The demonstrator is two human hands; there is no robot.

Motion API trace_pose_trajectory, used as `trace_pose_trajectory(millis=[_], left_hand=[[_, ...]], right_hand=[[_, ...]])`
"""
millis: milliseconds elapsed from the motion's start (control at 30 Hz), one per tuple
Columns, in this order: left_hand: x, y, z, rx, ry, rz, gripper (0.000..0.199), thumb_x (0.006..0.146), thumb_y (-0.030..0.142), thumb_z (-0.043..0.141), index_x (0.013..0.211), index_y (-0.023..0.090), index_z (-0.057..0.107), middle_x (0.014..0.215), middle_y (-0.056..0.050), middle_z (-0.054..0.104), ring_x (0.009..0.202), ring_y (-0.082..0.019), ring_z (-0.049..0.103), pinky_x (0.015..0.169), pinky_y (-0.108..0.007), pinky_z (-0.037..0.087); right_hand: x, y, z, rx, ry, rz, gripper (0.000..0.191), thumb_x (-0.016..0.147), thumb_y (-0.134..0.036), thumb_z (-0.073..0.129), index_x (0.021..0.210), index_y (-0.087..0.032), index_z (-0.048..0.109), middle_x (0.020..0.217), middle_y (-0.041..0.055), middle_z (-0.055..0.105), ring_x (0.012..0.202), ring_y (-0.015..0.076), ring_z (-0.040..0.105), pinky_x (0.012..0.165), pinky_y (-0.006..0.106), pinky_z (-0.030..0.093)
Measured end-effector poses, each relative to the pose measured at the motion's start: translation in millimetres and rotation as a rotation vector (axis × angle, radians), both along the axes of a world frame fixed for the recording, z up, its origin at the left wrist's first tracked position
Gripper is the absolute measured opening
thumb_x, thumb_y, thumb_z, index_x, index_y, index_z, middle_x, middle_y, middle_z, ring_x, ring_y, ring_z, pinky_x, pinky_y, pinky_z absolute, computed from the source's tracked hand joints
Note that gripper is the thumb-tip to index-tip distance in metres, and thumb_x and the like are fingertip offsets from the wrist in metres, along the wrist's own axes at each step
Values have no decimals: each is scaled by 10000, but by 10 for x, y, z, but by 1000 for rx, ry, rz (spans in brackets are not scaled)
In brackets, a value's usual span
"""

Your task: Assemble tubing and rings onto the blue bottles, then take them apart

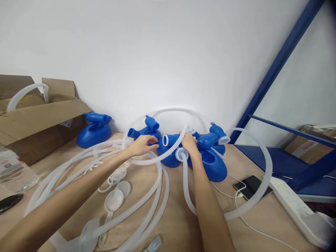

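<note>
Several blue plastic bottles with angled necks stand by the wall. My left hand (144,145) is above the table with its fingers apart, close to a blue bottle (151,124) behind it. My right hand (188,141) has its fingers curled at the middle blue bottle (170,160), near the end of a translucent hose (168,152); what the fingers grip is hidden. Below that hand, a white cap (181,154) with another hose (186,178) hangs in front of the bottle. A larger blue bottle (214,166) is just right of my right wrist.
At the left are an open cardboard box (47,117), a blue bottle (94,134) and a clear plastic bottle (15,171). Coiled hoses (157,199) and white caps (114,200) lie on the table. A phone (252,187), cable and power strip (291,206) are at the right.
</note>
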State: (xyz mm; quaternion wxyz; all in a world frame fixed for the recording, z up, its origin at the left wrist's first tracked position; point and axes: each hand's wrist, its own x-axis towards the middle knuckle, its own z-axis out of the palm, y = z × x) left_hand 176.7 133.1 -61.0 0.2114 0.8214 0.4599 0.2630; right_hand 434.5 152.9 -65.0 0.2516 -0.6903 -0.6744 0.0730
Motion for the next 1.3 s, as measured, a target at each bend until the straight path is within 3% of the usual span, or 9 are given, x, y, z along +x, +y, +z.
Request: trace_pose_trajectory(millis=[167, 333, 500, 700, 933, 1000, 1067, 1167, 1300], left_hand=[[479, 124, 26, -10, -226, -66, 390, 843, 555, 725, 818, 166, 732, 897, -96, 794, 871, -232, 731, 830, -325, 572], [578, 236, -53, -172, -322, -117, 461, 865, 587, 671, 696, 159, 662, 760, -92, 750, 748, -200, 694, 740, -322, 555], [414, 181, 56, -242, -263, -172, 400, 844, 560, 630, 738, 175, 656, 811, -68, 733, 779, -193, 665, 753, -307, 529], [-22, 94, 308, -301, 78, -119, 153, 640, 337, 748, 616, 195, 696, 617, -12, 660, 604, -185, 584, 562, -279, 413], [-412, -7, 188, -308, 383, -47, 250, 559, 370, 844, 501, 207, 663, 403, 6, 531, 412, -167, 483, 498, -290, 382], [-373, 7, 183, -229, 358, -45, 232, 588, 411, 840, 634, 209, 734, 518, -18, 635, 503, -199, 573, 548, -292, 432], [-242, 42, 204, -120, 284, -54, 403, 684, 493, 799, 968, 207, 796, 811, -76, 763, 723, -258, 688, 660, -308, 500], [75, 113, 223, 20, 169, -85, 796, 807, 621, 706, 1465, 192, 578, 1301, -164, 701, 1120, -323, 689, 909, -349, 527], [436, 208, 152, 102, 119, -98, 853, 792, 631, 724, 1487, 167, 549, 1453, -186, 609, 1300, -383, 604, 1043, -404, 476]], right_hand=[[18, -13, -8, 4, -6, -9, 553, 1083, -374, 235, 1144, -196, 755, 1308, 168, 738, 1291, 334, 629, 1089, 436, 405], [51, 38, -38, 10, 9, 8, 551, 1080, -371, 244, 1108, -200, 767, 1296, 163, 742, 1281, 337, 637, 1088, 440, 409], [124, 94, -74, 16, 27, 49, 561, 1090, -364, 229, 1090, -209, 767, 1248, 142, 758, 1242, 335, 649, 1068, 433, 417], [115, 78, -124, 53, 42, 90, 407, 1090, -363, 355, 1156, -241, 737, 1303, 113, 736, 1294, 307, 603, 1095, 402, 389], [171, 2, -20, 113, 142, 116, 456, 1098, -421, 323, 1358, -225, 642, 1398, 119, 665, 1308, 247, 594, 1131, 380, 403], [260, -17, 15, 121, 169, 114, 473, 1094, -390, 333, 1440, -198, 593, 1471, 128, 627, 1356, 239, 569, 1158, 367, 388], [344, -26, 28, 107, 185, 101, 465, 1077, -314, 350, 1419, -157, 622, 1453, 151, 648, 1375, 258, 565, 1171, 381, 379], [418, -16, 11, 74, 213, 68, 446, 1046, -247, 362, 1283, -120, 717, 1329, 190, 721, 1305, 296, 626, 1138, 415, 414], [452, 23, -30, 73, 284, 81, 383, 1002, -238, 440, 1161, -141, 775, 1286, 158, 755, 1266, 287, 664, 1108, 404, 452]])
